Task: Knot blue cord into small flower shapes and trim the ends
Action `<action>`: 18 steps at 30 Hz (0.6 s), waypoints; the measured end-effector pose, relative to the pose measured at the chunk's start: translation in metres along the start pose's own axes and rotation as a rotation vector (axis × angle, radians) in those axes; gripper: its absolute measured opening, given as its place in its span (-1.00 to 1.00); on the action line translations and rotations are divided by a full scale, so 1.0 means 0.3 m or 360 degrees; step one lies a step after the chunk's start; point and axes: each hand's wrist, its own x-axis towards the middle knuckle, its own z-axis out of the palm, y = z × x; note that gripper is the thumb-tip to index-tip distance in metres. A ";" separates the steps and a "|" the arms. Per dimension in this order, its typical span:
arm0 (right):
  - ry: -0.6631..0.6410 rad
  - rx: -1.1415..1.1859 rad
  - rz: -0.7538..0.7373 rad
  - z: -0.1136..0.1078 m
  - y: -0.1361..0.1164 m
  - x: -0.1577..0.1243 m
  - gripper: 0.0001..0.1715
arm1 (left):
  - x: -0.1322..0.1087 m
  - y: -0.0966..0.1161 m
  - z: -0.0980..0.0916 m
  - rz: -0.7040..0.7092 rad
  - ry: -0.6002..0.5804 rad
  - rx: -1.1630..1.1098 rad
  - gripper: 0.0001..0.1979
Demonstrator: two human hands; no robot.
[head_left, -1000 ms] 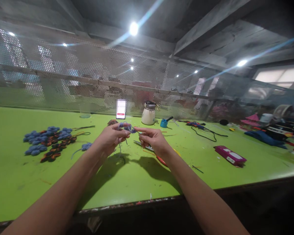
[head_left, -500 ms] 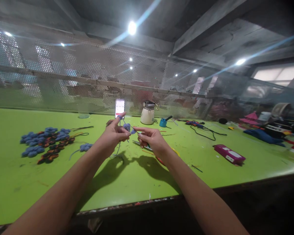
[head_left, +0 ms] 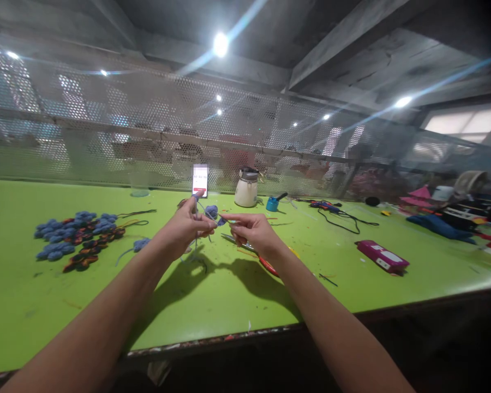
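My left hand (head_left: 190, 226) is closed, pinching a small piece of blue crochet work (head_left: 221, 221) between thumb and fingers. Blue yarn runs over its raised index finger, and a strand hangs below. Close at its right, my right hand (head_left: 249, 232) is closed on a thin crochet hook, mostly hidden by the fingers, its tip at the blue work. Just beyond the hands lies a small ball of blue yarn (head_left: 211, 210). Scissors (head_left: 268, 266) with red handles lie under my right hand, partly covered by it.
Blue crocheted flowers (head_left: 53, 251) and dark-orange ones (head_left: 82, 261) lie at left; another blue piece (head_left: 141, 244) rests near my left forearm. A phone (head_left: 199, 180), a pale jar (head_left: 246, 188) and a blue pot (head_left: 272, 204) stand behind. A purple box (head_left: 382, 257) sits at right.
My left index finger has dipped slightly, and the yarn strand over it has shifted. My right hand stays almost in place, at the blue work.
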 end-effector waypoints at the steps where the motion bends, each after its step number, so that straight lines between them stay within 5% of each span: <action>1: -0.0001 -0.0003 -0.0005 -0.002 -0.002 -0.001 -0.56 | -0.001 0.004 -0.003 -0.0006 -0.0002 0.0002 0.05; 7: -0.0035 -0.0165 -0.0022 -0.028 -0.038 -0.016 -0.60 | 0.018 0.024 -0.063 -0.0073 0.0095 0.0190 -0.29; 13: -0.0144 -0.0201 -0.0054 -0.047 -0.038 -0.019 -0.60 | 0.050 0.019 -0.108 0.0093 0.0699 0.1206 -0.77; 15: -0.0188 -0.0168 -0.0064 -0.047 -0.033 -0.018 -0.62 | 0.043 0.025 -0.104 0.0033 0.0638 0.1080 -0.85; 18: -0.0233 -0.0128 -0.0090 -0.044 -0.035 -0.019 -0.63 | 0.022 0.039 -0.092 -0.0102 0.0285 0.0277 -0.92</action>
